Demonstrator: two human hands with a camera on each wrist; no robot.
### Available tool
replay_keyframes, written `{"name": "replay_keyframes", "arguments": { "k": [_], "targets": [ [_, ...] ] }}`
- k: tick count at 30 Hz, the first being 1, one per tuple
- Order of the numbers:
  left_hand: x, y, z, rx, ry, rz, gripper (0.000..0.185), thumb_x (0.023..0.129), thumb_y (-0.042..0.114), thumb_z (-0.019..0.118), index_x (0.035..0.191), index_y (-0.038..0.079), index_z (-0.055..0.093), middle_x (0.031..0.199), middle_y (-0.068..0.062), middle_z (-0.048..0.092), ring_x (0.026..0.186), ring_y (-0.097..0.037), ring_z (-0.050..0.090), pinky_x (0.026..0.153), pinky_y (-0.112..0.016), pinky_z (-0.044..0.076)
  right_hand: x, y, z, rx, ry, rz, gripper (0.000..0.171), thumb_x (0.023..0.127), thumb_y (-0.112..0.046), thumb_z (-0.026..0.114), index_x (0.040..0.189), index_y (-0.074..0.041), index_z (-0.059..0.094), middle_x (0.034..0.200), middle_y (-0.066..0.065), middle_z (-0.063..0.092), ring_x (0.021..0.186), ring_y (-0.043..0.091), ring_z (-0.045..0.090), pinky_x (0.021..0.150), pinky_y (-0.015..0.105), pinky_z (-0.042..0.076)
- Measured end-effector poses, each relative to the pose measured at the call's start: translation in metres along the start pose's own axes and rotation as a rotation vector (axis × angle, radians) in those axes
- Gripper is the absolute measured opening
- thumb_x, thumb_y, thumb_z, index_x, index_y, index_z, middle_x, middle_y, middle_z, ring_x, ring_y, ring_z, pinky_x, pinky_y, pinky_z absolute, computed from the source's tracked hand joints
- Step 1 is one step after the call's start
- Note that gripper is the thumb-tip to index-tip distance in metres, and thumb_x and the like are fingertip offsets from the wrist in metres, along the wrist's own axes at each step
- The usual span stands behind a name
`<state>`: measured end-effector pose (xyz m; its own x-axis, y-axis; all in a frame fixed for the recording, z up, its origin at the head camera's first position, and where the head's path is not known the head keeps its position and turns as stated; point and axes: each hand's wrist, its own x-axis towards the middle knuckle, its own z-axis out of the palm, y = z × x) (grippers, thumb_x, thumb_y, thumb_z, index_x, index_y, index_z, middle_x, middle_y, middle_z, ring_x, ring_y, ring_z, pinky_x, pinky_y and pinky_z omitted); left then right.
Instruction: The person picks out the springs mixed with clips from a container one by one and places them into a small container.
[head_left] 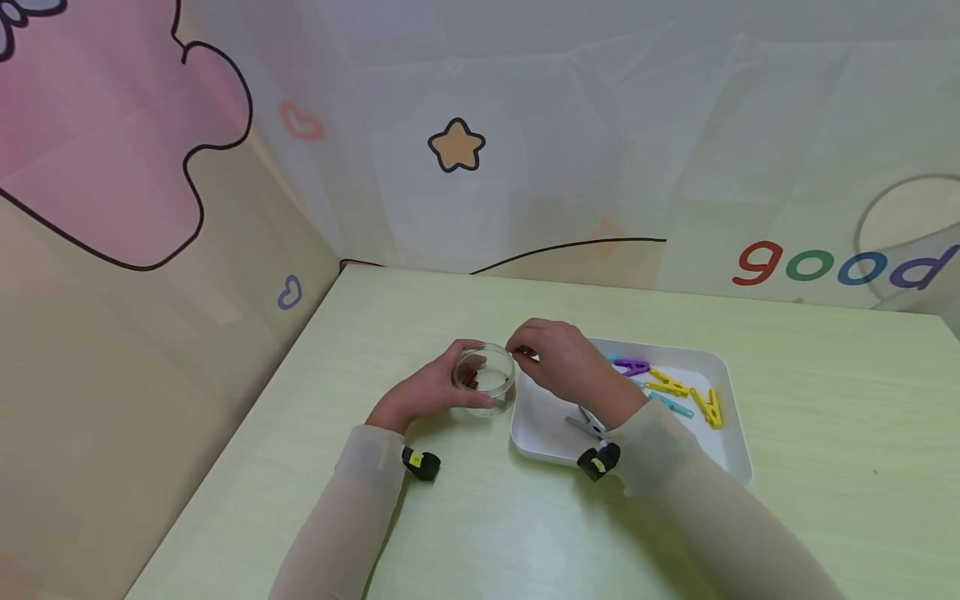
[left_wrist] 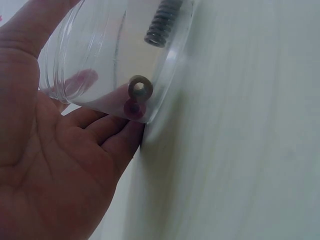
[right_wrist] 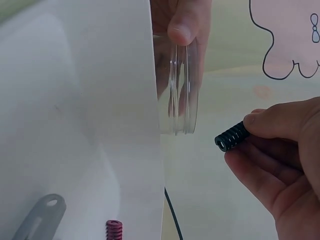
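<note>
At the near edge of my view, two pale sleeves (head_left: 341,508) come in over the table, a black wrist camera (head_left: 422,463) on the left cuff, another on the right. Left hand (head_left: 431,387): wrapped round a clear jar (head_left: 496,406), thumb on the near side, fingers round the far side. Jar mouth open, facing up toward the head; can't tell if its base is lifted or resting on the table. Inside, low down: a dark coil spring (left_wrist: 162,25) and a ring-shaped piece (left_wrist: 140,88) against the wall, with something reddish just beside it.

Right hand (head_left: 566,367): narrow pinch, thumb and fingers on one end of a dark green spring (right_wrist: 231,136), other end free. It's just right of the jar rim, outside the jar.

Under the right forearm, a white tray (head_left: 543,437), just right of the jar. In it: grey clip (head_left: 588,423) at the near side, a red spring (right_wrist: 114,230), then a light-blue clip (head_left: 671,406), yellow clips (head_left: 707,408) and a purple clip (head_left: 632,367) farther over. Forearm hides part of the tray.

Beyond the table (head_left: 840,433), a printed backdrop: pink shape (head_left: 112,125) left, "good" lettering (head_left: 843,267) right, orange star (head_left: 457,146) up the middle.
</note>
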<state>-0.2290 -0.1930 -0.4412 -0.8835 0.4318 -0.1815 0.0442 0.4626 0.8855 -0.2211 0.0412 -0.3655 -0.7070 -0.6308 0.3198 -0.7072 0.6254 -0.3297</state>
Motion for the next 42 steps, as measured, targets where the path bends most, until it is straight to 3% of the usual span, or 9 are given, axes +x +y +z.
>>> {"name": "replay_keyframes", "arguments": {
  "k": [15,24,33,42],
  "targets": [
    [0.000,0.001,-0.001,-0.006,-0.012,-0.003,0.084,0.075,0.035,0.084,0.141,0.030,0.033,0.145,-0.007,0.046,0.128,-0.023,0.049,0.109,-0.044,0.036,0.001,0.001,0.002,0.118,0.033,0.089,0.012,0.091,-0.008,0.065,0.100,-0.006,0.073,0.099,0.004,0.071,0.087,0.016,0.067,0.080,0.032,0.056],
    [-0.002,0.002,-0.001,0.008,0.001,-0.005,0.083,0.072,0.041,0.085,0.137,0.034,0.035,0.143,-0.003,0.048,0.125,-0.019,0.051,0.107,-0.041,0.038,-0.001,0.001,0.004,0.190,0.011,0.168,0.013,0.092,-0.010,0.064,0.103,-0.007,0.072,0.103,0.004,0.070,0.091,0.017,0.068,0.083,0.034,0.056],
    [-0.002,0.002,-0.001,0.007,0.000,-0.017,0.085,0.071,0.043,0.085,0.137,0.037,0.034,0.145,-0.002,0.047,0.124,-0.018,0.051,0.108,-0.041,0.039,-0.002,0.001,0.009,0.228,0.082,0.144,0.011,0.091,-0.007,0.065,0.099,-0.006,0.072,0.100,0.004,0.071,0.088,0.017,0.069,0.083,0.035,0.057],
    [-0.002,0.003,-0.001,-0.008,-0.011,-0.022,0.089,0.071,0.044,0.085,0.142,0.033,0.031,0.147,-0.002,0.045,0.125,-0.018,0.049,0.108,-0.041,0.038,-0.004,-0.003,0.010,0.276,0.084,0.168,0.010,0.091,-0.011,0.066,0.099,-0.010,0.072,0.102,0.004,0.070,0.091,0.016,0.069,0.084,0.033,0.057]
  ]
}}
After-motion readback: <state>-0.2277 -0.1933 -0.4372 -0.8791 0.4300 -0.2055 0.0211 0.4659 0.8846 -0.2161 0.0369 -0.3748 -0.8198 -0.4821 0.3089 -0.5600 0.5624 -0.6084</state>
